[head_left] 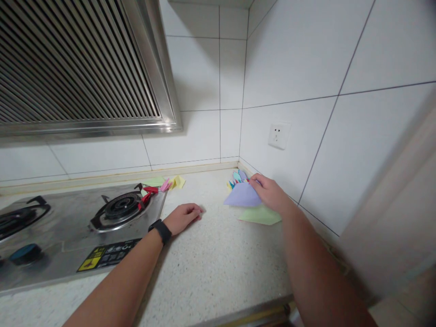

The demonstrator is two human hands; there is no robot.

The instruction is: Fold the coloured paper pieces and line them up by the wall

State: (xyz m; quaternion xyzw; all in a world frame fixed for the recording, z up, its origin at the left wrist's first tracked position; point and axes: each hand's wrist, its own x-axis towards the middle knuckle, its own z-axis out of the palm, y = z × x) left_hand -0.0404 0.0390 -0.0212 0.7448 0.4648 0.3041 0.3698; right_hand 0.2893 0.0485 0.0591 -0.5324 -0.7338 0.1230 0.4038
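My right hand (269,193) pinches the upper right edge of a purple sheet of paper (242,195) between thumb and fingers. Partly under that sheet lies a light green sheet of paper (260,215) on the counter. Just behind the purple sheet is a cluster of small colourful folded papers (238,176), partly covered by it. My left hand (184,218), with a black watch on its wrist, rests on the counter beside the stove. Its fingers are curled together, and I see nothing in them.
A steel gas stove (73,245) fills the left, under a range hood (166,91). Red folded paper (148,193), pink folded paper (165,185) and yellow folded paper (177,182) lie at its back right corner. A wall socket (277,136) is on the right wall.
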